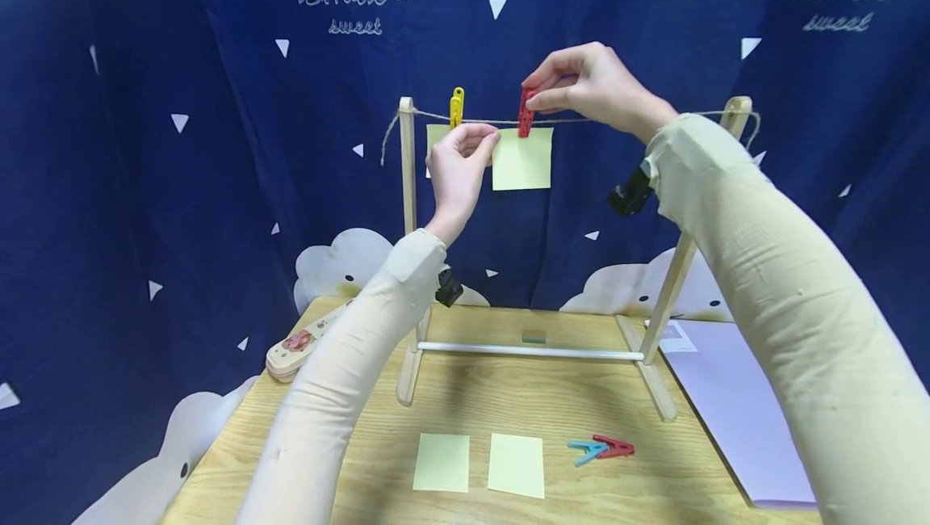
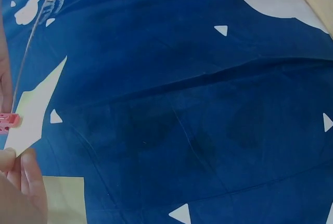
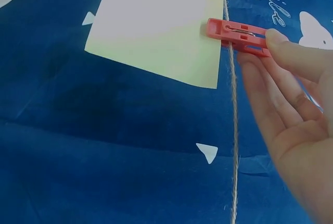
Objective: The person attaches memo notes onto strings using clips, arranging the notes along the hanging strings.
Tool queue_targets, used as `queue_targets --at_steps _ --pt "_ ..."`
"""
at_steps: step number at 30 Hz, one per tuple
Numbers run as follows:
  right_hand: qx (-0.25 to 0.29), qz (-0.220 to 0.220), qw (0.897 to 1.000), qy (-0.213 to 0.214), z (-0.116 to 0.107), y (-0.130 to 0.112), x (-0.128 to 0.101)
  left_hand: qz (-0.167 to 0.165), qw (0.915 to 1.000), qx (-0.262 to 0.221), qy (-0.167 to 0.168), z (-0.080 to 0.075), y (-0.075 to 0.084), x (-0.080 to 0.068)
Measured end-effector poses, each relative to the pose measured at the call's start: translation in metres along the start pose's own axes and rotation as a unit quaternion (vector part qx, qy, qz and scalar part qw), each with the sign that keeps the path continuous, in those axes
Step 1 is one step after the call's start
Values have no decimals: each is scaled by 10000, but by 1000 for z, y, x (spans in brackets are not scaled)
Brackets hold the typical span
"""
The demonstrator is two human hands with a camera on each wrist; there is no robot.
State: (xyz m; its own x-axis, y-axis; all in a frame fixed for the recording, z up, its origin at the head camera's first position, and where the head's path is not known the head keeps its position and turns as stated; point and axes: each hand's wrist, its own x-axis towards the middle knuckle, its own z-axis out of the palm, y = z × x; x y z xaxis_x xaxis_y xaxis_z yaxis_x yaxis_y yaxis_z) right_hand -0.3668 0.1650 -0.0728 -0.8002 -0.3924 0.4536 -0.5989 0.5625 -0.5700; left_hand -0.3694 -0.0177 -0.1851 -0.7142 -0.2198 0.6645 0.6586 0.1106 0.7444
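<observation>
A twine line runs between the two posts of a wooden rack. A red clothespin clamps a yellow paper note to it. My right hand pinches the pin's upper end between thumb and fingers; the right wrist view shows this red clothespin over the note's corner, at the twine. My left hand pinches the note's top left corner. A yellow clothespin holds a second note, mostly hidden behind that hand.
Two more yellow notes lie on the wooden table in front of the rack, with a blue pin and a red pin to their right. A wooden case sits at the left edge and a lilac sheet at the right.
</observation>
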Motion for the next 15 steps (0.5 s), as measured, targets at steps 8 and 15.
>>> queue_targets --at_steps 8,15 --pt "-275 92 9996 -29 2 0 1 -17 10000 50 8 -2 1 1" --pt "-486 216 9985 -102 4 1 1 -57 10000 31 -11 -2 0 -1"
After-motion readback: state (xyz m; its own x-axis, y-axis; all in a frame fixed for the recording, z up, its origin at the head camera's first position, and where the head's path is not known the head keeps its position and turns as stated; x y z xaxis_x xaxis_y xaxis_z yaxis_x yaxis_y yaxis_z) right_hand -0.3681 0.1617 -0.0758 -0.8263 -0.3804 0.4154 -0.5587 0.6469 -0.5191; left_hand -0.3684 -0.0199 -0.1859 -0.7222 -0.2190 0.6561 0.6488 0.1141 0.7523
